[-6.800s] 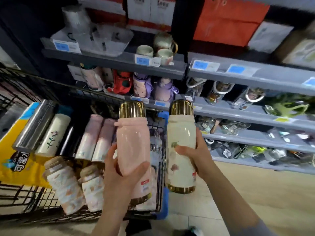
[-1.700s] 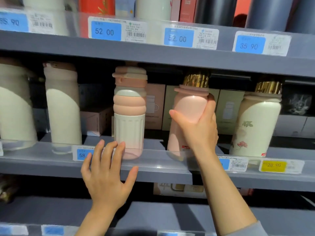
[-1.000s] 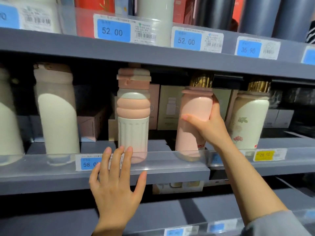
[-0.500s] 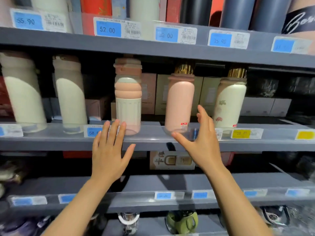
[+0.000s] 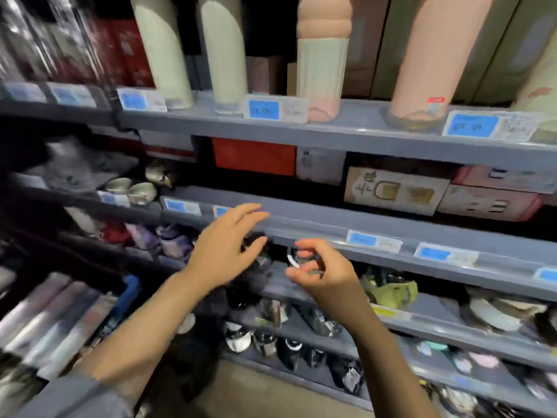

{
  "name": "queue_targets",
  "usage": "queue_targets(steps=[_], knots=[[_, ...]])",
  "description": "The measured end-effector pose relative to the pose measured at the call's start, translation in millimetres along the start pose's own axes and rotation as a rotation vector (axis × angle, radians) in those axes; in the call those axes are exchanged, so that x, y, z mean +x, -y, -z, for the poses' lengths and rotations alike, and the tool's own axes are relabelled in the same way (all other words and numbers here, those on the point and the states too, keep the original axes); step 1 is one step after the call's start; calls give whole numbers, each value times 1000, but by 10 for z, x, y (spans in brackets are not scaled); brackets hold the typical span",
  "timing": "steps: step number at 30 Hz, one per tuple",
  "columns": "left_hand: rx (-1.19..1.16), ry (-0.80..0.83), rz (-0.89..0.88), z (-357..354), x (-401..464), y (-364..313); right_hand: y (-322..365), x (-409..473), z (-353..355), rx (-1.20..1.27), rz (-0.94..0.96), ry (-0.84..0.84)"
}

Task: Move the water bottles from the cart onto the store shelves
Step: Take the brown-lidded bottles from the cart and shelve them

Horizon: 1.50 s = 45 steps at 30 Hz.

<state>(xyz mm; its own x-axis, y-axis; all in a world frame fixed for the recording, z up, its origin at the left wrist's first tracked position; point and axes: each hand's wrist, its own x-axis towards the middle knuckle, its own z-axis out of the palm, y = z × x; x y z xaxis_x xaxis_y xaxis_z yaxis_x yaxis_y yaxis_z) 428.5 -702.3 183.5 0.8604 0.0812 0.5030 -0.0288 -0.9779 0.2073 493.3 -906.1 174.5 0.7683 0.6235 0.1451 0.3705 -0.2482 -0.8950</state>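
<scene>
The pink bottle (image 5: 431, 64) stands on the upper grey shelf (image 5: 346, 132) at top right, its cap cut off by the frame. A sliver of the cream floral bottle (image 5: 542, 86) shows at the right edge beside it. Both hands hang in front of the lower shelves and hold nothing. My left hand (image 5: 223, 254) has its fingers spread. My right hand (image 5: 325, 276) has its fingers loosely curled around nothing. The cart (image 5: 126, 294) with several blurred bottles (image 5: 51, 324) lying in it sits at lower left.
A pink-and-cream ribbed bottle (image 5: 322, 61) and two cream bottles (image 5: 223, 49) stand left of the pink one. Boxes (image 5: 394, 191) fill the shelf below. Lower shelves hold cups (image 5: 141, 191), a green mug (image 5: 391, 292) and packaged small goods. Tan floor (image 5: 256, 396) shows at the bottom.
My right hand has let go of the pink bottle. Both hands dropped from the upper shelf edge. The view tilted down and left, bringing the cart back in.
</scene>
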Motion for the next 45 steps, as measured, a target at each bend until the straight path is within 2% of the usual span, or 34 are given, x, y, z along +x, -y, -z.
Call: queue_targets(steps=[3,7,9,13,16,21,26,28,31,32,33,34,36,37,39,42,45], knots=[[-23,-26,96,-27,-602,129,5,-31,-393,-10,17,131],[-92,111,410,113,-1464,461,18,-10,-1072,26,-60,188],[-123,170,575,236,-1967,682,76,-43,-1556,17,-94,287],[-111,166,784,672,-2980,1224,306,-126,-2755,26,-112,568],[-100,186,983,1007,-3737,1781,493,-174,-3645,-11,-147,673],[-194,52,1157,1464,-4462,2912,692,-245,-5017,1,-287,589],[-303,-66,1288,1761,-4577,3874,1057,-310,-6044,-100,-397,750],[-330,-2,1358,1748,-4584,4203,1179,-254,-6262,-97,-426,755],[-192,218,1321,1565,-4626,4696,1213,-168,-6412,-108,-471,706],[-211,229,1341,1507,-4608,4839,1196,-147,-6431,-109,-496,689],[-303,170,1408,1435,-4596,4981,1171,-128,-6439,-106,-530,673],[-433,43,1514,1369,-4593,5109,1149,-110,-6439,-103,-560,661],[-633,-179,1790,1259,-4579,5273,1112,-75,-6449,-94,-609,639],[-674,-216,1906,1190,-4599,5318,1091,-62,-6462,-83,-632,625],[-647,-144,2011,1067,-4615,5341,1042,-45,-6501,-68,-661,598],[-531,-27,1960,954,-4624,5301,1010,-50,-6551,-34,-698,588],[-438,10,1954,870,-4668,5290,982,-88,-6566,-40,-724,594]])
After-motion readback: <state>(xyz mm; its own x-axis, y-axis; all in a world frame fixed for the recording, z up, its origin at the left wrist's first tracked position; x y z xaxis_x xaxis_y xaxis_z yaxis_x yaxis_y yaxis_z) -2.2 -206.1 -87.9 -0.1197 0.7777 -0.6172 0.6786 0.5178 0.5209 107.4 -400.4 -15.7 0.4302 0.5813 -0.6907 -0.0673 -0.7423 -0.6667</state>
